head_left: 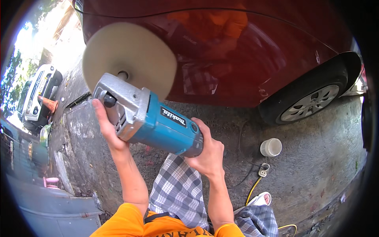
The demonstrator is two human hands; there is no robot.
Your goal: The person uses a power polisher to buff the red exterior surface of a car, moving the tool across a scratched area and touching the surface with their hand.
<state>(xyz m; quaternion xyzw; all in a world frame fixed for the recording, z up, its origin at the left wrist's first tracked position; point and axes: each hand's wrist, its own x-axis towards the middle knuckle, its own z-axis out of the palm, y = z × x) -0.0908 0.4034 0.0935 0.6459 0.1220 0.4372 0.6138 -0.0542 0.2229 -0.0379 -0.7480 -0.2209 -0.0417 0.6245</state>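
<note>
Both my hands hold a blue and silver electric car polisher (166, 125). Its large round cream polishing pad (132, 55) is up against or very near the lower side of a dark red car (225, 51); exact contact cannot be made out. My left hand (110, 128) grips under the silver gear head, its thumb along the side near a black knob. Around the rear end of the blue body, my right hand (206, 148) is closed, with the fingers partly hidden beneath it. The pad looks slightly blurred.
A wheel (310, 104) of the red car stands at right. On the concrete lie a white tub (271, 147) and a socket outlet (263, 170) with a yellow cord (252, 191) near my foot. Far left are a white vehicle (37, 96) and an orange cone (48, 104).
</note>
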